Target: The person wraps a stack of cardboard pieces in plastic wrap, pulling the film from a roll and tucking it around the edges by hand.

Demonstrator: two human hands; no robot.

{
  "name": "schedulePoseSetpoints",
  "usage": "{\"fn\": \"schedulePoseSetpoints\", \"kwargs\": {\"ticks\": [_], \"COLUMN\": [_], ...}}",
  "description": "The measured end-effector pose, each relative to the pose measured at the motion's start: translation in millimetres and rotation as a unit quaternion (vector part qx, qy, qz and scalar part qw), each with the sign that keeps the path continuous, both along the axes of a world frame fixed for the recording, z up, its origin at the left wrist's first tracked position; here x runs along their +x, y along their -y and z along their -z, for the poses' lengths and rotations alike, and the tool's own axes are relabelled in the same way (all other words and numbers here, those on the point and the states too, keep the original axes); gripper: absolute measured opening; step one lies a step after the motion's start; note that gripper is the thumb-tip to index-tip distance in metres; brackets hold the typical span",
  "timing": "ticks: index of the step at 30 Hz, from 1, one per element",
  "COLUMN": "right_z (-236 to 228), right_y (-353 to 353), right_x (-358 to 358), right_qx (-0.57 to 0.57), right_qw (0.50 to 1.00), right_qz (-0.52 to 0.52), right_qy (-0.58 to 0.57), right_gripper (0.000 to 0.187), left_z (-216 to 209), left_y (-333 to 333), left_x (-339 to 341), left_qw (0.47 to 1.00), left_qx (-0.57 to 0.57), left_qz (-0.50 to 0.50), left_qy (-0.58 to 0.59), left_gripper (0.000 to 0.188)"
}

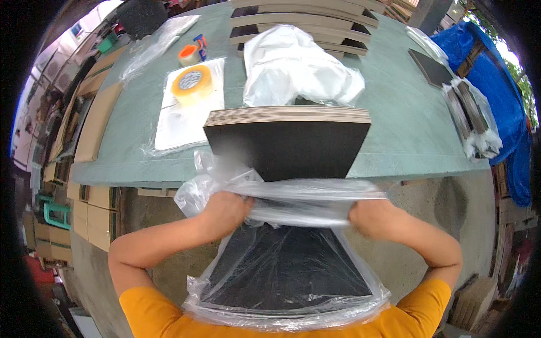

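Note:
A thick stack of black boards [284,147] with pale layered edges leans between the table's front edge and my body. Its near part lies inside a clear plastic bag [284,307], bunched against my orange shirt. My left hand [226,213] is closed on the bag's gathered mouth at the left side of the stack. On the opposite side my right hand [372,218], slightly blurred, grips the same rim. Between my hands the plastic stretches across the boards, with a loose crumpled fold standing out past my left hand. The far end of the stack is bare.
The green table [417,132] bears a crumpled white plastic bundle [298,65], stacked boards [304,25] behind it, a yellow tape roll [191,81] on flat plastic bags [189,121], and a tape dispenser [191,53]. Wrapped boards [472,115] lie right, near a blue tarp [499,84]. Cardboard boxes [97,217] stand left.

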State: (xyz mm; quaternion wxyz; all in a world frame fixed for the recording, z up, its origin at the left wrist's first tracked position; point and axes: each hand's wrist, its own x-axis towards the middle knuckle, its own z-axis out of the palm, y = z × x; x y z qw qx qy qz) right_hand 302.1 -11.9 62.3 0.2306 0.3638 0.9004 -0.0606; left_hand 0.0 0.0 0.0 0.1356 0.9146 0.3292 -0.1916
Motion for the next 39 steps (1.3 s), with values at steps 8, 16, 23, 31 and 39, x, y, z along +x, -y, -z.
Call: {"fn": "schedulePoseSetpoints", "kwargs": {"ticks": [8,16,23,31,39], "right_z": [-24,-9,-16,205,238], "right_y": [-24,-35,-8,30,24], "right_x": [2,-1,52,44,38], "right_qx": [0.210,0.414,-0.025,-0.395,-0.073], "right_qw": [0.848,0.819,0.684,0.342,0.798], "right_qz": [0.267,0.221,0.299,0.583,0.478], "right_qy": [-0.407,-0.330,-0.665,-0.622,-0.360], "right_gripper": [0.032,0.061,0.032,0.032,0.022], "left_z": [-69,-69,-70,173,162], "left_y": [-32,-38,-25,14,-1], "left_x": [-49,-29,-57,-106,-76], "left_qw": [0.755,0.838,0.784,0.340,0.885], "left_qx": [0.081,0.350,0.151,-0.616,-0.116], "left_qz": [-0.475,-0.294,-0.219,-0.528,-0.427], "left_qy": [0.445,0.298,0.561,0.476,0.143], "left_gripper": [0.015,0.072,0.042,0.029,0.031]}}
